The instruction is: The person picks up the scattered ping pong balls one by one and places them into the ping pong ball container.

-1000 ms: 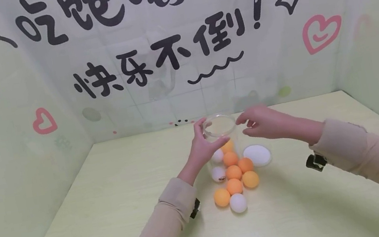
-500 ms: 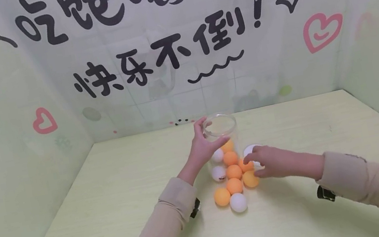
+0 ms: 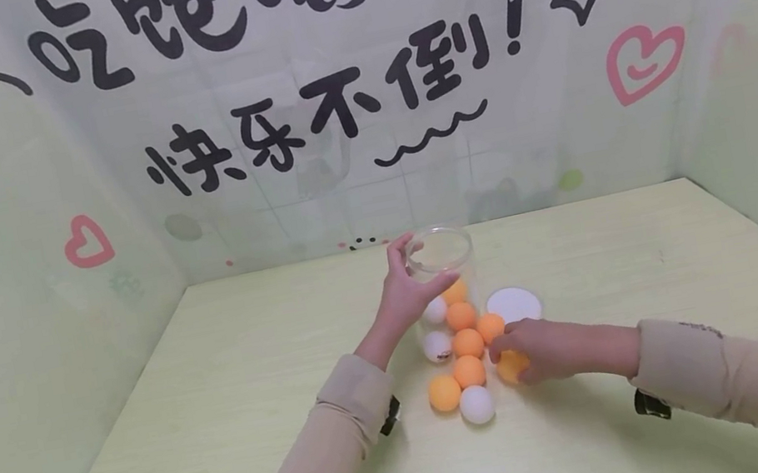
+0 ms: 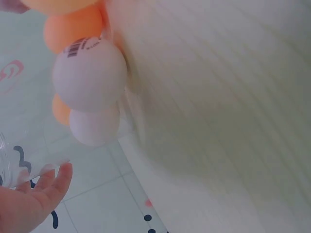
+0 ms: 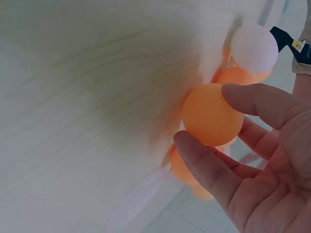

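Right hand [image 3: 547, 348] pinching yellow ball [image 5: 212, 114], left hand [image 3: 408, 295] gripping clear jar [image 3: 446, 269].
Pale table [image 3: 225, 399], printed walls [image 3: 524, 152]; ten balls [image 3: 467, 344] visible, one jar, one white disc [image 3: 513, 303].

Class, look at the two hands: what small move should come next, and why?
Probably lift the yellow-orange ball toward the open mouth of the clear jar: the right hand pinches that ball lower than the mouth, while the left hand holds the jar upright, its top uncovered.
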{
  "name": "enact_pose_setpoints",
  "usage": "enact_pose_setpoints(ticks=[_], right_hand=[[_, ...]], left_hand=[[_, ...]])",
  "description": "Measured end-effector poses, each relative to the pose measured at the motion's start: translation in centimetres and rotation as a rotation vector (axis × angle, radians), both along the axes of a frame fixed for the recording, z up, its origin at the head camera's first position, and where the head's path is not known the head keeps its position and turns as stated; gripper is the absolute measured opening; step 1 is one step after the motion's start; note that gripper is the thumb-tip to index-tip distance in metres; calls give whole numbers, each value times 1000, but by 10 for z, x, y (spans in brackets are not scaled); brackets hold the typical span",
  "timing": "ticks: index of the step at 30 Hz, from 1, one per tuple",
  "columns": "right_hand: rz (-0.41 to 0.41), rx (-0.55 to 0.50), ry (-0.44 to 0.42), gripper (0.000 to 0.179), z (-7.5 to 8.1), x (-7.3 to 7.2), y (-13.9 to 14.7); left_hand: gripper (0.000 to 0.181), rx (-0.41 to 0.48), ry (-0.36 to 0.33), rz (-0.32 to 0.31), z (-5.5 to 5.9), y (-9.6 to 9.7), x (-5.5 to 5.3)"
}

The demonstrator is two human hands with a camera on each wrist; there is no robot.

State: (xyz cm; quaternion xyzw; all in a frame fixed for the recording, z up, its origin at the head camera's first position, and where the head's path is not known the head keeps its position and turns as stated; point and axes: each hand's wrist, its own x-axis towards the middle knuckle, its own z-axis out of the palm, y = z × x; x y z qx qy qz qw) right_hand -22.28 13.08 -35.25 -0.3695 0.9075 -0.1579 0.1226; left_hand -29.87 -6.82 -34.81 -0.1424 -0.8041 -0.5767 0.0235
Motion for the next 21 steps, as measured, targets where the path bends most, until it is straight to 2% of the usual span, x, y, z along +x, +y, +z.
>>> enact_pose_setpoints(ticks=[14, 21], right_hand=[[-33, 32, -28, 28, 3, 0, 0], [-33, 14, -10, 31, 8, -1, 3]], left_hand=[[85, -17, 4, 6, -1, -1, 1], [85, -17, 5, 1, 0, -1, 2]])
